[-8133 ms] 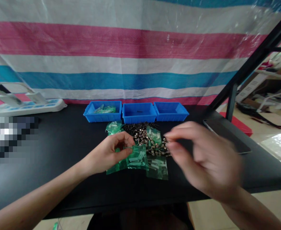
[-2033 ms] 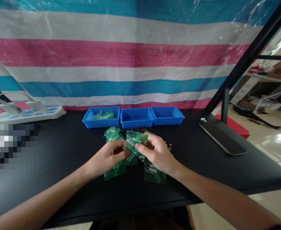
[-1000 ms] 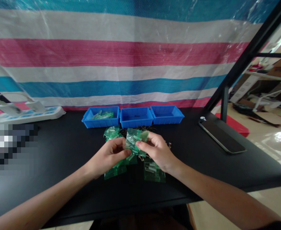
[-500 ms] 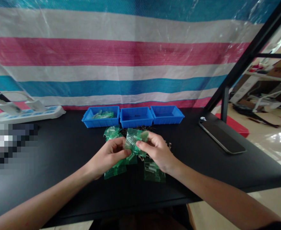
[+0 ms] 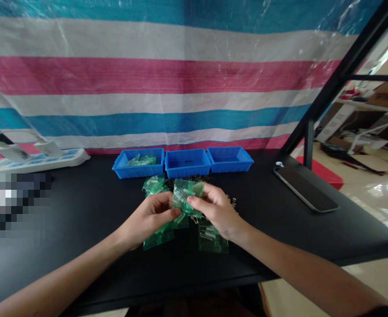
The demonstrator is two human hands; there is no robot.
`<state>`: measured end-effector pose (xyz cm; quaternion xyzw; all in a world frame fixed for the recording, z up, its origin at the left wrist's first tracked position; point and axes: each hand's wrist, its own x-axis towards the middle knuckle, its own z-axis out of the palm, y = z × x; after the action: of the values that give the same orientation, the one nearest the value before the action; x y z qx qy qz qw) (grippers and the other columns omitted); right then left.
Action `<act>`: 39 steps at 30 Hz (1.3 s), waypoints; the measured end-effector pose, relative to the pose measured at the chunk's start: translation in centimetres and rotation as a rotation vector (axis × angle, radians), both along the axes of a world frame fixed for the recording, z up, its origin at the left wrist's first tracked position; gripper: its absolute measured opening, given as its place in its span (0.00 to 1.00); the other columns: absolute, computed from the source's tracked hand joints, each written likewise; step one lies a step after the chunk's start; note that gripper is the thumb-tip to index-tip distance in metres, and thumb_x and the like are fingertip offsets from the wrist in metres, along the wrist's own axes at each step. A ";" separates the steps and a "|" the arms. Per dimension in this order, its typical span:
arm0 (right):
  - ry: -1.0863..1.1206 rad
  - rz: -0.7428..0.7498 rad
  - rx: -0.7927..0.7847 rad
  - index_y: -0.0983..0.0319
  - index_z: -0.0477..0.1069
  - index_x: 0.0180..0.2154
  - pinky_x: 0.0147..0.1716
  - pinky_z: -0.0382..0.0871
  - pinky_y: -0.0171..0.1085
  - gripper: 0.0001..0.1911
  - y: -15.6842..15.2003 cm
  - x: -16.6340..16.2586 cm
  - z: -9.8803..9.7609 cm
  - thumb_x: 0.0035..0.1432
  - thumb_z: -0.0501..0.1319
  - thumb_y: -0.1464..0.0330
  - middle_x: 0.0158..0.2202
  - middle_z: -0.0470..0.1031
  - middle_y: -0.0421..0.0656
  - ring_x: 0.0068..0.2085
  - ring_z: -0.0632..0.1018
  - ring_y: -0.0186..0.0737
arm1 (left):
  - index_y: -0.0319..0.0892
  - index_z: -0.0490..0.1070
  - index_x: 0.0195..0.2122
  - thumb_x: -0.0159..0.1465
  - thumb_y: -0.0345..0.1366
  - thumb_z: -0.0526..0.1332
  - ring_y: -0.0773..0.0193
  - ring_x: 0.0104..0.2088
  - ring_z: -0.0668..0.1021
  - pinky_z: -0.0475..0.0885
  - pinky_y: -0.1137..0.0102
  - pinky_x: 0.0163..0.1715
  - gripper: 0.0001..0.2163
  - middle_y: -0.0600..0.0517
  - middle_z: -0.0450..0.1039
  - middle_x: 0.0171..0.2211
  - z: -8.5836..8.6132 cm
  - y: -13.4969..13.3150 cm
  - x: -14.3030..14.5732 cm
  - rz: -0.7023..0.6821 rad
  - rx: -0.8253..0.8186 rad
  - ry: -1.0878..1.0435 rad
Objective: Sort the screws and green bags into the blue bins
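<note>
A small green plastic bag (image 5: 184,196) with pale slender pieces inside is held up between both hands. My right hand (image 5: 215,209) pinches its right side between thumb and fingers. My left hand (image 5: 157,213) is closed at its lower left edge, thumb against fingers. Beneath and behind the left hand lies a pile of similar green bags (image 5: 156,185). Another green bag (image 5: 212,237) lies flat on the black table below the right hand. Dark, thin small parts (image 5: 200,178) are heaped behind the held bag, and metallic bits (image 5: 232,201) show beside the right hand.
Three blue trays stand in a row at the back: the left tray (image 5: 137,174) has green bags, the middle tray (image 5: 187,171) one small dark piece, then the right tray (image 5: 230,166). A power strip (image 5: 71,157) sits left, a phone (image 5: 306,189) right. A black metal frame (image 5: 309,143) rises behind it.
Both hands keep their grip on the bag with almost no movement. The whole view has shifted very slightly.
</note>
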<state>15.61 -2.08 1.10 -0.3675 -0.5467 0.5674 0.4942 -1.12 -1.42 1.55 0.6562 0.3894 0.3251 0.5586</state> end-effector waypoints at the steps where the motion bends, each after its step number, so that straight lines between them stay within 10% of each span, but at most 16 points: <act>1: -0.003 0.001 0.004 0.63 0.68 0.29 0.28 0.61 0.32 0.05 0.0 0.0 0.0 0.48 0.61 0.68 0.27 0.69 0.38 0.28 0.67 0.31 | 0.38 0.69 0.28 0.53 0.39 0.62 0.65 0.27 0.71 0.66 0.72 0.27 0.09 0.55 0.66 0.20 0.0 0.0 0.0 -0.001 0.001 0.003; 39: -0.041 -0.018 0.024 0.63 0.66 0.27 0.25 0.58 0.31 0.06 0.0 0.0 -0.1 0.48 0.61 0.67 0.23 0.64 0.36 0.25 0.64 0.29 | 0.37 0.68 0.27 0.52 0.41 0.63 0.70 0.23 0.68 0.63 0.74 0.24 0.11 0.55 0.66 0.22 0.0 0.1 0.1 0.013 0.018 -0.006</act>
<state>15.60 -2.04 0.98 -0.3778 -0.5604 0.5486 0.4922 -0.99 -1.32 1.57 0.6578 0.3890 0.3340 0.5518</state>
